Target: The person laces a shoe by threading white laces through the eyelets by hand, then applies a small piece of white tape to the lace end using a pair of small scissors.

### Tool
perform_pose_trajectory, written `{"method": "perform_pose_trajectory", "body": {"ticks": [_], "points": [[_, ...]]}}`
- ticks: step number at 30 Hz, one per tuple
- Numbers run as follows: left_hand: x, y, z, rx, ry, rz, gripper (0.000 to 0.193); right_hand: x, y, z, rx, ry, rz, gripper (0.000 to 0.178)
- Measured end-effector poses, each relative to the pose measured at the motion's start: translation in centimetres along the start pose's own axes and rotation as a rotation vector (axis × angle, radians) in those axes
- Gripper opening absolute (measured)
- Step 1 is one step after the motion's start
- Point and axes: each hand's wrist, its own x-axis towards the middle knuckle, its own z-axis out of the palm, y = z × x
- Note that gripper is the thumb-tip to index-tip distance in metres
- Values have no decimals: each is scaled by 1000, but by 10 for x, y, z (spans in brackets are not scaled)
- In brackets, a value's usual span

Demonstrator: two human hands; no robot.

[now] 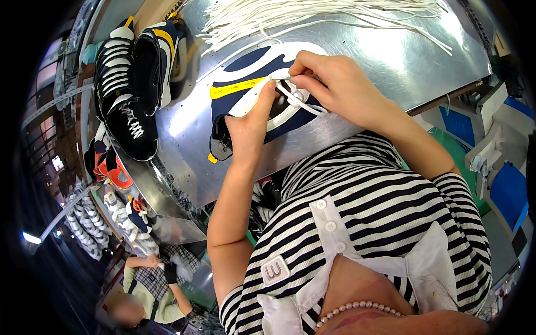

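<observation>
Here, the navy, white and yellow shoe upper [237,88] lies on the metal desk [178,142], with 2 hands on it. The left hand [249,125] clamps its eyelet edge, thumb outside, other fingers mostly hidden inside it. The right hand's [338,84] thumb and 1 finger pinch together on a white lace [305,105] at the upper. Beyond it lie loose laces [312,19]; left of it, dark shoes [131,131].

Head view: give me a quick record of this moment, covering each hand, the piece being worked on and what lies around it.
Left hand: thumb on the shoe upper, other fingers mostly hidden
Right hand: fingertips pinched at the white lace
Upper colours: navy, white, yellow
Surface: metal table
Beyond upper: loose white laces
Picture left: dark shoes
</observation>
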Motion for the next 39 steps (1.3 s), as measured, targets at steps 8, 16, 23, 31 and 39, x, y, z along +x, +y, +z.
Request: {"method": "perform_pose_trajectory", "body": {"ticks": [8,16,23,31,39], "points": [[-12,3,-1,99,-62,39,18,13,-2,3,-208,-98,-39,11],[-8,-4,-5,16,-11,88,13,16,5,8,-60,-157,-51,11],[-2,-10,-6,-70,57,139,10,15,5,5,76,-147,-29,13],[-2,-14,-5,-27,62,139,21,17,8,3,59,-153,-49,15],[-7,-13,-6,-25,76,125,22,18,2,2,122,-184,13,17]]}}
